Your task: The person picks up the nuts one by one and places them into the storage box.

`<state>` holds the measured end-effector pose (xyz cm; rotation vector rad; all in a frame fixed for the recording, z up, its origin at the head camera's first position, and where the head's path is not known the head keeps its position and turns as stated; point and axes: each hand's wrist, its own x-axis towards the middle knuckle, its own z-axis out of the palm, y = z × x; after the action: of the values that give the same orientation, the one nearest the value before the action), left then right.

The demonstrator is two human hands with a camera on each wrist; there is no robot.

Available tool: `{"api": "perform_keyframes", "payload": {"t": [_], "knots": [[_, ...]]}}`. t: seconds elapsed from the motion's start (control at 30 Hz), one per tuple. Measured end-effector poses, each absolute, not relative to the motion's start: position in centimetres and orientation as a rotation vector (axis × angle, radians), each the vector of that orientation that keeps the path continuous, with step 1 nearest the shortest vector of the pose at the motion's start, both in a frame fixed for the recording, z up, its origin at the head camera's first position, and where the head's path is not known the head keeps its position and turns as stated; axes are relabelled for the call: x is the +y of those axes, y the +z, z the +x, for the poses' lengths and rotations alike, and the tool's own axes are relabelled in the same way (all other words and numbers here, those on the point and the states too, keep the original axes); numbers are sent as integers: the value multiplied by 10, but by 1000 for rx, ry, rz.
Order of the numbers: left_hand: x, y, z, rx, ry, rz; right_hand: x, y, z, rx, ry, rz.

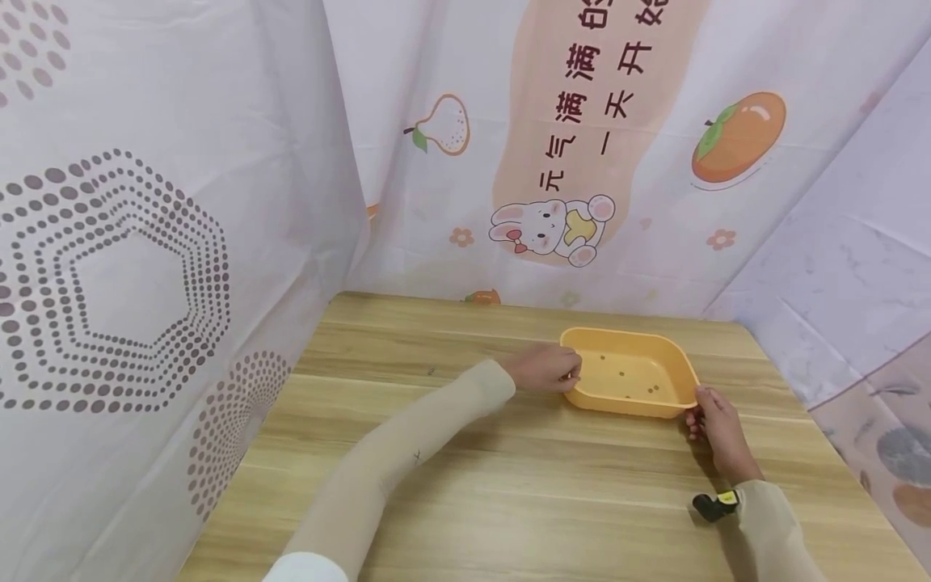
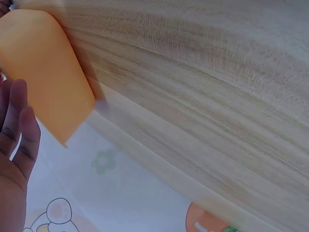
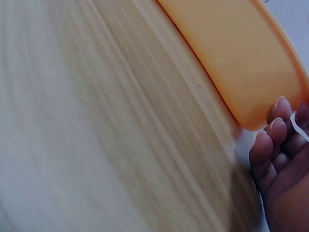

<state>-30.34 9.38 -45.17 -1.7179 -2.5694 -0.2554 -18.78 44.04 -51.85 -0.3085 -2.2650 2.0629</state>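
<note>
A yellow-orange plastic basin (image 1: 624, 406) sits on the wooden table, with several small, dark, round pieces (image 1: 652, 389) scattered on its floor, too small to identify. At its left end my left hand (image 1: 544, 368) grips the rim with curled fingers. My right hand (image 1: 722, 428) pinches the rim at the near right corner, fingers bent below the edge. In the left wrist view, the left hand (image 2: 17, 140) is beside the basin's outer wall (image 2: 48, 72). The right wrist view has the right hand's fingertips (image 3: 279, 107) against the basin's wall (image 3: 241, 53); its thumb is partly cut off.
The wood-grain table (image 1: 524, 501) stretches toward me and to the left of the basin. Behind it hangs a printed curtain (image 1: 436, 202) with fruit and a rabbit. Patterned cloth (image 1: 276, 202) hangs on the left, and a marbled sheet (image 1: 858, 242) on the right.
</note>
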Motion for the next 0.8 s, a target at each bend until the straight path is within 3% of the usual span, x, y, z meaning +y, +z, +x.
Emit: {"api": "perform_keyframes", "payload": {"t": [0.8], "knots": [[84, -451, -301, -2542, -317, -1685, 439, -517, -186, -2280, 2055, -312]]}}
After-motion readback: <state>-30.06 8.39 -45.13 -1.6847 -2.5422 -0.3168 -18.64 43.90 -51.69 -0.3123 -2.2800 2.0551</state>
